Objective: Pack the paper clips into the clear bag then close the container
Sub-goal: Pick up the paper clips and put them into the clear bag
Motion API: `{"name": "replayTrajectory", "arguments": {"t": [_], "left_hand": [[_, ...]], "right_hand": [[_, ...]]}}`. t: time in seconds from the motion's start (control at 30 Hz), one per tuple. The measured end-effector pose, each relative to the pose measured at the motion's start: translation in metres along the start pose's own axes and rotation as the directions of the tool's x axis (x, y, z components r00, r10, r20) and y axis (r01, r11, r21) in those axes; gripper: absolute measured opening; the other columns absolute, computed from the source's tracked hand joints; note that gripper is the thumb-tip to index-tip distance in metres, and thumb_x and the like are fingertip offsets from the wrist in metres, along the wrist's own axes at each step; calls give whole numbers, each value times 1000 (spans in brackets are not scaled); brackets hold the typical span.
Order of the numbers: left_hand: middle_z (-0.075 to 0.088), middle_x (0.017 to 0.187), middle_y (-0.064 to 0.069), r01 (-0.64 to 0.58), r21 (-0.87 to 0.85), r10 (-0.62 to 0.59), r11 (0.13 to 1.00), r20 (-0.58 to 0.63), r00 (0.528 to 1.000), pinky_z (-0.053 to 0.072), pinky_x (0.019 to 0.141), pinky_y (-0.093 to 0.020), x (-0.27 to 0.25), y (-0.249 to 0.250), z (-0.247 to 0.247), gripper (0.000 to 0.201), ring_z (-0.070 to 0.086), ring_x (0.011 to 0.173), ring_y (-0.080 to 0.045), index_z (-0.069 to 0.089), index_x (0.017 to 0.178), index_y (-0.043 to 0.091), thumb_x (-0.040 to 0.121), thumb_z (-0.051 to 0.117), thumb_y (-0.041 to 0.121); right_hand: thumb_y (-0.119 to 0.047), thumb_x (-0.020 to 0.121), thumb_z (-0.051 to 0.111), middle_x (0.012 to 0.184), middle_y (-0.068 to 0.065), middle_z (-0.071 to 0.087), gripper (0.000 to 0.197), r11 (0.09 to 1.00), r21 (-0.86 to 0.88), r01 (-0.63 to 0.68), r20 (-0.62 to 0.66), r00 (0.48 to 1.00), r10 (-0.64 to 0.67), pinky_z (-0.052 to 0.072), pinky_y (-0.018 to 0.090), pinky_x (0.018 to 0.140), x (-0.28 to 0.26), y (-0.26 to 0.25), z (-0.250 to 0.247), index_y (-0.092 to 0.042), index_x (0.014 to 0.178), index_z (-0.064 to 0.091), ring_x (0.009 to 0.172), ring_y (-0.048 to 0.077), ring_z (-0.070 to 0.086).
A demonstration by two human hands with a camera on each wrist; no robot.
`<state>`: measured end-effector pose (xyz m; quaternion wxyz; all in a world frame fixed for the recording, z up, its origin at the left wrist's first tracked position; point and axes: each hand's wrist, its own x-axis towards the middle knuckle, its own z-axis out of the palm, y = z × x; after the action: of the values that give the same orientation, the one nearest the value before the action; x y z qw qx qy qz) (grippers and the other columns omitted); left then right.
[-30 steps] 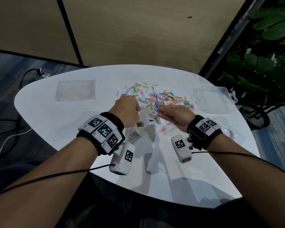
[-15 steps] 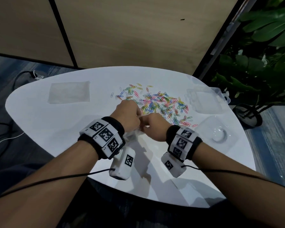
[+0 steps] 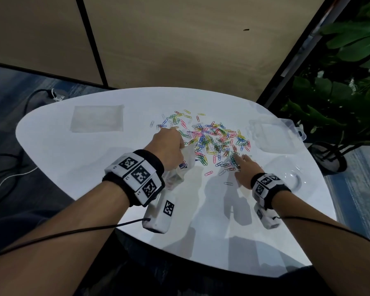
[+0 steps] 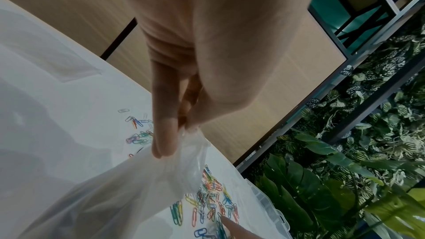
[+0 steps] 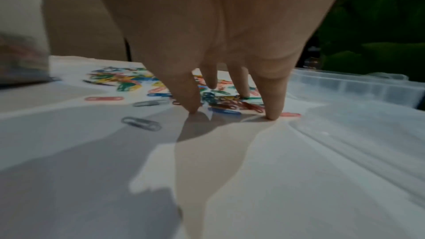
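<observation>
Near edge of the surface (image 3: 120, 212) is bare where my forearms cross it, so there's room to pull back toward me.

My left hand (image 3: 169, 148) sits centre frame, pinching the mouth of the clear bag (image 3: 179, 169); the bag hangs down toward me with a few clips already in its bottom. In the left wrist view thumb and fingers (image 4: 164, 134) clamp the film edge.

My right hand (image 3: 245, 171) is lower right of centre, fingers spread, tips down on the surface at the near-right fringe of the paper clips (image 3: 214, 139). The right wrist view shows fingertips (image 5: 273, 112) touching the surface with a small bunch caged between them, not yet lifted, I judge.

Key relation: the bag mouth lies left of the right hand, near, with a few stray clips between. Pile spreads left-right, beyond both hands. Right hand is nearer the clips.

Farther right: the open container (image 3: 271, 136) by the right edge, a clear lid (image 3: 286, 174) nearer. Upper left, a flat spare bag (image 3: 97, 118), well apart.
</observation>
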<state>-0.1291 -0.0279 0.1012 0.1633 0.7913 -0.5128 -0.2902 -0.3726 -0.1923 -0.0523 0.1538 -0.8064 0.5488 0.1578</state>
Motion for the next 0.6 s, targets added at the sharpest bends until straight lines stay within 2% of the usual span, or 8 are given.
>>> {"name": "replayTrajectory", "arguments": {"t": [0.07, 0.13, 0.23, 0.3, 0.37, 0.43, 0.5, 0.6], "left_hand": [[73, 90, -13, -8, -4, 8, 1000, 1, 1000, 61, 86, -40, 0, 1, 1, 29, 73, 86, -31, 75, 105, 4, 89, 52, -3], [70, 87, -11, -11, -4, 11, 1000, -4, 1000, 60, 88, -40, -1, 2, 1, 29, 72, 89, -31, 74, 107, 3, 90, 52, -3], [72, 90, -13, -12, 10, 12, 1000, 1, 1000, 60, 87, -40, -1, 1, 1, 29, 72, 87, -31, 74, 106, 3, 89, 51, -3], [71, 90, -11, -7, 15, 7, 1000, 5, 1000, 60, 87, -41, -1, 1, 0, 30, 72, 88, -30, 74, 109, 5, 90, 52, -2], [71, 92, -12, -6, 12, 6, 1000, 6, 1000, 60, 88, -41, 0, -1, -1, 30, 72, 88, -30, 74, 110, 6, 90, 52, -2], [70, 87, -10, -5, 15, 4, 1000, 12, 1000, 60, 88, -40, 0, 0, -2, 30, 72, 88, -29, 74, 108, 6, 89, 52, -2], [66, 76, -6, -8, 23, 8, 1000, 22, 1000, 61, 85, -39, 0, 1, -2, 30, 72, 87, -29, 76, 101, 5, 88, 51, -4], [70, 82, -12, -11, 19, 11, 1000, 31, 999, 61, 84, -40, -1, 2, -2, 31, 72, 85, -30, 77, 100, 4, 86, 50, -5]], "right_hand": [[-4, 87, 47, 144, 10, 42, 64, 995, 3, 96, -90, 991, -95, 44, 46, 104, -2, -13, 3, -29, 145, 36, 126, 36, 48], [1, 87, 49, 119, 13, 59, 45, 979, -28, 203, -191, 960, -204, 52, 37, 90, -3, -24, 5, -18, 126, 60, 106, 33, 60], [4, 87, 53, 89, 9, 63, 24, 973, -107, 204, -252, 941, -225, 47, 27, 68, -3, -32, 2, -10, 90, 71, 83, 29, 65], [2, 88, 56, 91, 8, 68, 24, 986, -53, 160, -254, 953, -168, 52, 26, 72, -4, -33, -3, -12, 92, 76, 80, 24, 65], [-4, 88, 62, 91, 5, 74, 20, 985, 151, 89, -270, 962, -46, 54, 25, 80, -5, -31, -12, -14, 92, 78, 77, 18, 63], [-9, 84, 70, 85, 2, 76, 13, 922, 388, -5, -239, 965, 106, 54, 23, 83, -5, -25, -20, -16, 85, 80, 76, 14, 65], [-8, 78, 76, 81, 2, 77, 12, 758, 643, -107, -97, 971, 218, 56, 29, 87, -5, -19, -27, -20, 74, 80, 79, 17, 72], [4, 78, 76, 82, 14, 76, 13, 255, 952, -173, 122, 971, 204, 60, 34, 85, -14, -28, -42, -8, 72, 78, 84, 27, 73]]}}
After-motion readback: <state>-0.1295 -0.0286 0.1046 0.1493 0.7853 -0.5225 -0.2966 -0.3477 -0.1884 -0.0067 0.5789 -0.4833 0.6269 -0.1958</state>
